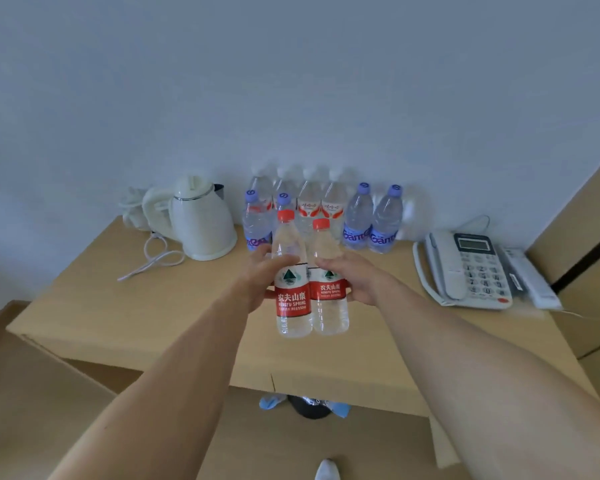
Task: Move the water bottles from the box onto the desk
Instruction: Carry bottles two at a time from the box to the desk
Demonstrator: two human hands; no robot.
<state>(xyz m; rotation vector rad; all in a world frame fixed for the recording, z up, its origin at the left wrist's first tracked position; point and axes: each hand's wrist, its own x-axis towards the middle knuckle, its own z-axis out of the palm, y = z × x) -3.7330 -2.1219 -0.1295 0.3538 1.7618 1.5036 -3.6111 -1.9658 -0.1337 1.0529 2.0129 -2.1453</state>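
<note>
A pale wood bench (125,306) stands against a blue-grey wall, carrying a white electric kettle (201,220), a white desk telephone (465,268) and a back row of clear water bottles (357,216) with purple or white caps. Held upright and touching side by side above the bench's middle are two red-capped bottles (291,289) of clear plastic, each with a red Nongfu Spring label. The left hand (260,275) wraps its fingers (284,262) around the left one, and the right hand (355,277) curls around the right one.
</note>
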